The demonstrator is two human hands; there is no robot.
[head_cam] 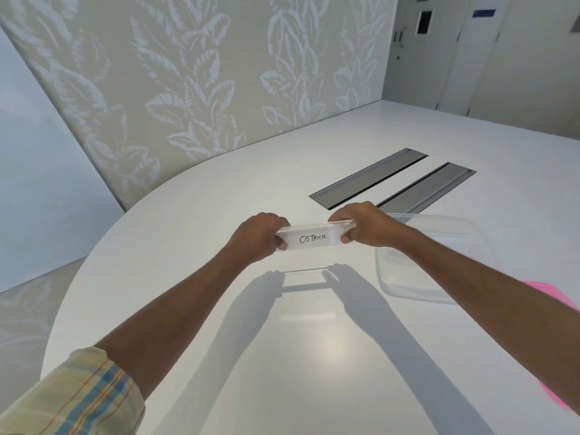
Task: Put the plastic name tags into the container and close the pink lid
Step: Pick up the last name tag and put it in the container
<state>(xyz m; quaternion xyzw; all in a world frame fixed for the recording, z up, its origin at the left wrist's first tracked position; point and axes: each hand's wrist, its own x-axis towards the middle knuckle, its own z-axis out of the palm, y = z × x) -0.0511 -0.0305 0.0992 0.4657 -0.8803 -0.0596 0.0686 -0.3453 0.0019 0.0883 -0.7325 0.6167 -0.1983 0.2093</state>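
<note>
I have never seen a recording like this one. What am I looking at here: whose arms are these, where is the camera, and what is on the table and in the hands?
There is no machine here. A person wears a camera on the head, so the one picture looks forward and down at that person's own arms. The left hand and the right hand each grip one end of a clear plastic name tag with "OSTRICH" written on it, lifted above the white table. To the right on the table stands an open, clear container. Beside it, at the picture's right edge, lies the pink lid, partly hidden by the right arm.
</note>
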